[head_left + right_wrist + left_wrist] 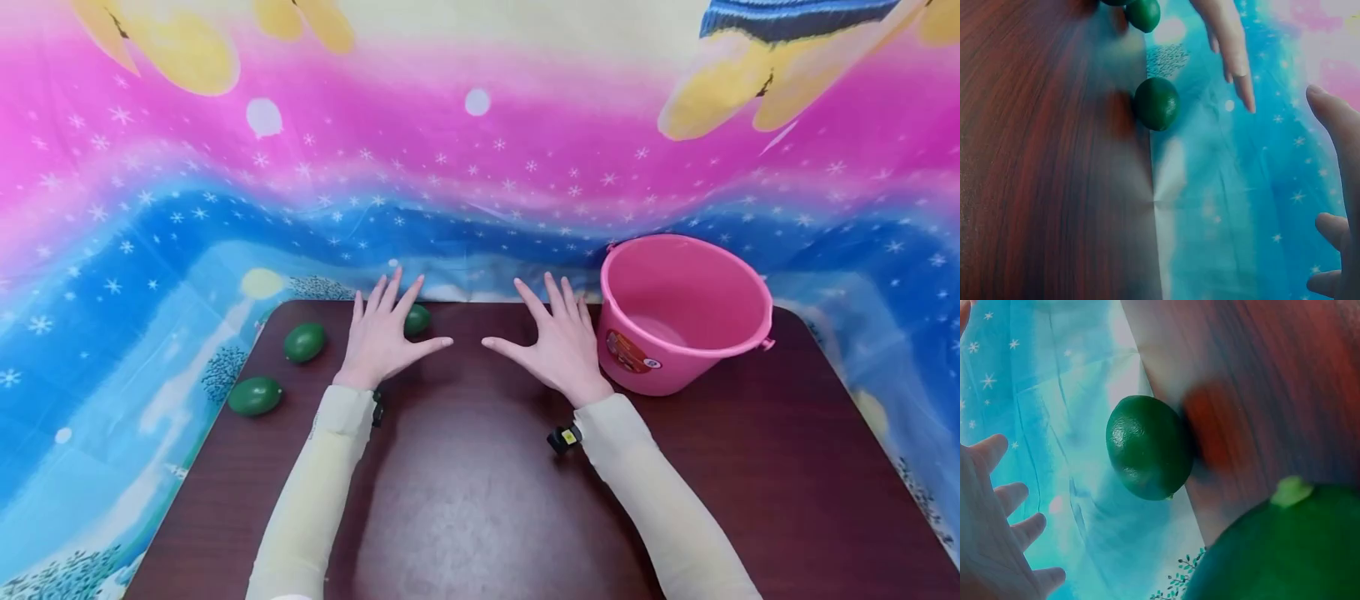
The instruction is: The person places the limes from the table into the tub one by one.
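Both hands flat and empty, left hand (382, 337) and right hand (558, 346) near the table's (480, 500) far edge; nearest green fruit (417, 319) looks smooth, firm, light, so I'd cup it around the middle.

Far green fruit (417, 319): partly hidden behind the left hand (384, 333).
Bucket (678, 312) sticker (628, 353): too small to read.

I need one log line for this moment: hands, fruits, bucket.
left hand: open, flat on table | right hand: open, flat | green fruits: three, near left hand | pink bucket: upright, beside right hand
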Demonstrator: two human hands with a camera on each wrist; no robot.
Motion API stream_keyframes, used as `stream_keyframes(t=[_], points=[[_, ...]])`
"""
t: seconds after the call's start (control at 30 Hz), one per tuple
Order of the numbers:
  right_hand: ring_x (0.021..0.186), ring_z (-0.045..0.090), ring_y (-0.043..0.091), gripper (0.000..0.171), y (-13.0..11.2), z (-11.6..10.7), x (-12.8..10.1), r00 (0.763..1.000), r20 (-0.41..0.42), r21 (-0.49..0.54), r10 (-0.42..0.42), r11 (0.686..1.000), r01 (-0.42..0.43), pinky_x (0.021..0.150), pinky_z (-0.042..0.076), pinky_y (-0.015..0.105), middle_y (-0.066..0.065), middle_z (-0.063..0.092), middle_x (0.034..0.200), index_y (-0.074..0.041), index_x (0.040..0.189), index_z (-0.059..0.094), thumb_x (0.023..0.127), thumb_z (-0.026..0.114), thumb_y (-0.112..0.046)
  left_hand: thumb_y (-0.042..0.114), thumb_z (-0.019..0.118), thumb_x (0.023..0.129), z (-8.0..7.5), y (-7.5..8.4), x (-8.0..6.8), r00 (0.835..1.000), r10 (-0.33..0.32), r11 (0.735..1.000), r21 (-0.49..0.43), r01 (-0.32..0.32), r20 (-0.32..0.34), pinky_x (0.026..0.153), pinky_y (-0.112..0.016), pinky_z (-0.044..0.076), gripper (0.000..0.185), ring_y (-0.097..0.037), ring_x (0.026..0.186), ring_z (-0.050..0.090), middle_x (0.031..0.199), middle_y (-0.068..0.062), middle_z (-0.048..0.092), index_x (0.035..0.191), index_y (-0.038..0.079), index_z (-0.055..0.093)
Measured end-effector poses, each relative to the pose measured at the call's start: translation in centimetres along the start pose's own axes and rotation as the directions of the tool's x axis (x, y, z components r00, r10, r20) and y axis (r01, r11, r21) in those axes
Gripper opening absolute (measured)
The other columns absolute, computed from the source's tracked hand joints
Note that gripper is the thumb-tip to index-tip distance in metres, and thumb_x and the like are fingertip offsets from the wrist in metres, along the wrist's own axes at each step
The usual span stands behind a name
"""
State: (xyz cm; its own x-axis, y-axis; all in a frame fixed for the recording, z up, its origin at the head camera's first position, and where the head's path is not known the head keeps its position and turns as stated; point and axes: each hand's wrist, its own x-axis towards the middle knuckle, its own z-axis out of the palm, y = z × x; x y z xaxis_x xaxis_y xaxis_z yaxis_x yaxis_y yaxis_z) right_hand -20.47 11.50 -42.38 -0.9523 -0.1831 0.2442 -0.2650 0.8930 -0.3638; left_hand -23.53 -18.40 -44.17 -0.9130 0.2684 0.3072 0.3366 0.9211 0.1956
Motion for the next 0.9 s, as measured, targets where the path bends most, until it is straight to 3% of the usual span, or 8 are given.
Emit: stream_keyframes(t=[0.3, 0.53, 0.7, 0.9], points=[[0.153, 0.009, 0.034, 0.098, -0.1, -1.3, -1.1, 0.994, -0.089, 0.079, -0.062, 0.994, 0.069, 0.118, 0.014, 0.063, 0.009, 0.021, 0.167, -0.040, 0.161, 0.028, 0.078, 0.057, -0.085, 0.091, 0.051, 0.076, 0.9, -0.1, -0.4, 1.000, -0.021, 0.999, -0.037, 0.020, -0.006, 0.118, -0.063, 0.009, 0.110, -0.036, 0.151, 0.017, 0.168, -0.009, 0.017, 0.164, 0.034, 0.018], [0.153, 0.016, 0.027, 0.097, 0.0, -1.8, -2.4, 0.987, -0.148, 0.144, -0.061, 0.986, 0.083, 0.113, 0.025, 0.065, 0.003, 0.025, 0.166, -0.038, 0.160, 0.033, 0.078, 0.064, -0.080, 0.093, 0.052, 0.073, 1.9, -0.1, -0.8, 0.998, -0.058, 0.995, -0.077, 0.058, 0.006, 0.118, -0.062, 0.012, 0.114, -0.037, 0.150, 0.019, 0.168, -0.008, 0.018, 0.163, 0.029, 0.026], [0.150, 0.025, 0.018, 0.095, 0.1, -2.3, -3.3, 0.967, -0.248, 0.217, -0.055, 0.970, 0.111, 0.111, 0.033, 0.062, -0.006, 0.034, 0.162, -0.035, 0.158, 0.038, 0.078, 0.071, -0.073, 0.092, 0.054, 0.073, 2.5, -0.5, -1.0, 0.996, -0.084, 0.990, -0.107, 0.087, 0.030, 0.119, -0.061, 0.011, 0.115, -0.037, 0.150, 0.019, 0.167, -0.009, 0.019, 0.163, 0.028, 0.025], [0.142, 0.040, 0.018, 0.090, 0.1, -2.9, -4.2, 0.941, -0.325, 0.266, -0.093, 0.946, 0.185, 0.110, 0.038, 0.055, -0.007, 0.045, 0.155, -0.029, 0.154, 0.046, 0.078, 0.078, -0.065, 0.091, 0.052, 0.075, 3.2, -0.9, -1.3, 0.992, -0.115, 0.983, -0.135, 0.121, 0.056, 0.120, -0.059, 0.011, 0.112, -0.035, 0.151, 0.019, 0.167, -0.008, 0.020, 0.162, 0.024, 0.030]])
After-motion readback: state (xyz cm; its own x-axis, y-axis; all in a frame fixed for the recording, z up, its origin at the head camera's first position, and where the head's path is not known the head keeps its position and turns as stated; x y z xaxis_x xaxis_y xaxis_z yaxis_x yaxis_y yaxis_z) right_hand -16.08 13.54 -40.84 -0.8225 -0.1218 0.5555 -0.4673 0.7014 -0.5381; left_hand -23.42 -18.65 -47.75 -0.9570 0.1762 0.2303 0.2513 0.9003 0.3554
